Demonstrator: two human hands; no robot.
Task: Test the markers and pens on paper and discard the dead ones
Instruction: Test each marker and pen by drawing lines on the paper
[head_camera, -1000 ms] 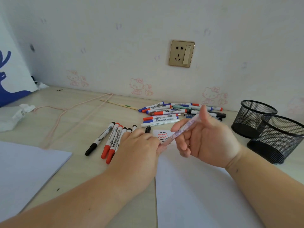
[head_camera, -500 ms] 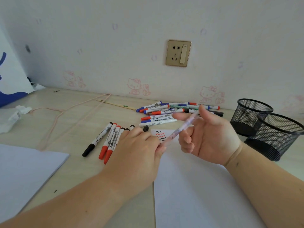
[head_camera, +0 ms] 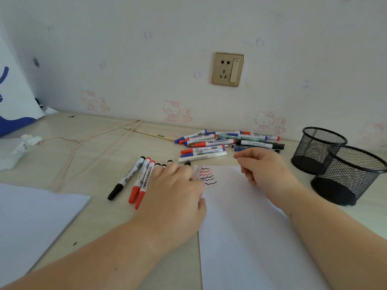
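The left hand lies knuckles-up on the counter at the left edge of the white paper, its fingers curled round a pale, blurred pen whose upper end shows just past the fingertips, at 1 o'clock from the knuckles. Just beside that pen, toward 3 o'clock, the paper carries a short column of red and black squiggles. The right hand hovers over the paper's top right corner with its fingers loosely bent and slack, holding nothing; it is blurred. From under the left hand, toward 10 o'clock, a row of sorted markers fans out on the counter: 1 black-capped and 2 red-capped lie in plain view, and the ends of more peek out beside the knuckles. At 12 o'clock from the paper, against the wall, sits a loose pile of markers with blue, red and black caps, the right fingertips near its front edge. At 3 o'clock from the right hand stand 2 black mesh cups, touching or overlapping each other; what they hold cannot be told. A second white sheet lies at 9 o'clock from the left forearm, well apart from the first. A gold wall socket sits on the wall above the pile.
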